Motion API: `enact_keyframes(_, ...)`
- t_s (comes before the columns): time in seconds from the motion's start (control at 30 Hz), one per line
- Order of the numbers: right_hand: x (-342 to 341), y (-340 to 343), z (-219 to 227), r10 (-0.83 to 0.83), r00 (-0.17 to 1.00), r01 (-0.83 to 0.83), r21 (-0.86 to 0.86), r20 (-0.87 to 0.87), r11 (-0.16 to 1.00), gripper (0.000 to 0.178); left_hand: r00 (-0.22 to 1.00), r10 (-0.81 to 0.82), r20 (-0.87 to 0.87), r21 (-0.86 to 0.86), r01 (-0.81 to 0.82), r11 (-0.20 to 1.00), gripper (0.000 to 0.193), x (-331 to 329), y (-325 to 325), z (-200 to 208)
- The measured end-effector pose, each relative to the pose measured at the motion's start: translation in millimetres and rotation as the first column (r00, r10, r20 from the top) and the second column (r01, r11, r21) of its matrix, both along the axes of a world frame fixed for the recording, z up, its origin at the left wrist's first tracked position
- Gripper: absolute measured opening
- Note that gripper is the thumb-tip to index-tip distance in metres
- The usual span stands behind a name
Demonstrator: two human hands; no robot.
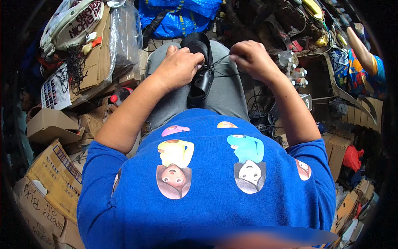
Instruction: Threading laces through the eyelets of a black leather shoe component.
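Observation:
A black leather shoe [201, 84] rests on my lap between my thighs, its rounded shiny part toward my belly. At its lacing, my left hand [180, 65] is closed, with thumb and finger pinched at the black lace beside the shoe's opening; the fingertips are partly hidden. From there a thin black shoelace [222, 61] runs off to the right. My right hand [252, 58] pinches the end of that lace above my right thigh, apart from the shoe. A further strand of lace lies across the grey trousers [228, 89].
Flat cardboard [97, 62] and a clear plastic sheet stand at left, near a red-capped bottle [118, 97]. A blue bag [178, 18] lies ahead. Small bottles [296, 76] and a curved blade [368, 108] are at right. Another person's arm [360, 50] shows at far right.

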State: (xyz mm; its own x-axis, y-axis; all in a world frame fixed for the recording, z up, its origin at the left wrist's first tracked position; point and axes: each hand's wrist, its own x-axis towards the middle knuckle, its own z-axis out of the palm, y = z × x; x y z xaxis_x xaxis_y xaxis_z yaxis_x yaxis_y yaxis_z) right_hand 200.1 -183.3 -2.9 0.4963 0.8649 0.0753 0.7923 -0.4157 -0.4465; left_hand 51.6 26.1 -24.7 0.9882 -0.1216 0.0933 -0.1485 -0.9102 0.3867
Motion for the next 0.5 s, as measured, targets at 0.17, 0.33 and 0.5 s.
enact_keyframes(0.17,-25.8,28.1,-2.1,0.346,0.908,-0.282,-0.266,0.237,0.922,0.009,0.998,-0.041,0.046,0.075,0.037,0.997,0.009,-3.3,3.5,1.7)
enact_keyframes(0.33,-6.3,9.6,-16.4,0.358,0.913,-0.327,-0.175,0.195,0.929,0.005,0.999,-0.032,0.002,0.145,0.032,0.989,0.009,-32.0,35.7,-0.4)
enact_keyframes(0.5,28.5,-56.0,-39.6,0.107,0.969,-0.054,-0.233,0.224,0.971,0.007,0.963,0.269,-0.030,-0.020,-0.270,0.963,0.011,-108.2,91.6,17.1)
